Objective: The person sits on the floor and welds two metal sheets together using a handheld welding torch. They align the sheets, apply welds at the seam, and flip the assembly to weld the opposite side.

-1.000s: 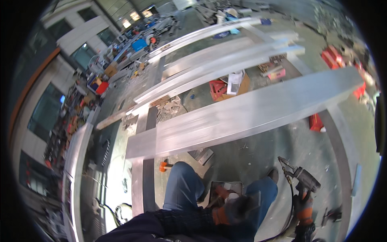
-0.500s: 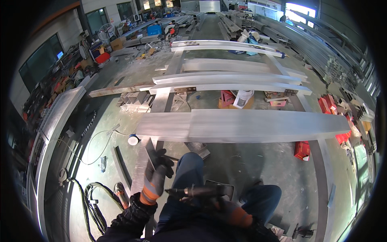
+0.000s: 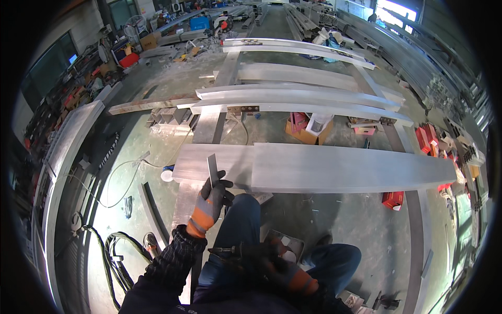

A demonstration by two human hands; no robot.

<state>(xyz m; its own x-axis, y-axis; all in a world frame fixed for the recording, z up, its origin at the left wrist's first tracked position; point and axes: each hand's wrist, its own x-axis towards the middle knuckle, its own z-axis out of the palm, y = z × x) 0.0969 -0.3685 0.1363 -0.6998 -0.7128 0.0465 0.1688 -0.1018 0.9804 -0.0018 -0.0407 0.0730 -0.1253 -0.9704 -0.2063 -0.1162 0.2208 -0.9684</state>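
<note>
My left hand (image 3: 210,203), in a grey and orange glove, is closed around a thin flat metal strip (image 3: 212,166). The strip points upward, in front of the left end of a wide silvery metal beam (image 3: 314,165). Low in front of my body, my right hand (image 3: 290,275), also gloved, grips a dark hand-held tool (image 3: 232,253) with a narrow pointed tip aimed left. Shadow hides much of the tool's body and the fingers round it, so its exact kind is unclear. The beam lies crosswise on two long metal rails.
More silvery beams (image 3: 298,99) lie across the rails farther off. An open box (image 3: 285,243) sits on the floor between my knees. Cables (image 3: 112,256) coil at the left, near a long metal profile (image 3: 73,152). Red boxes (image 3: 392,200) stand at the right.
My left hand has risen and moved slightly right and away from me with the strip, which now overlaps the beam. The tool in my right hand has shifted a little left.
</note>
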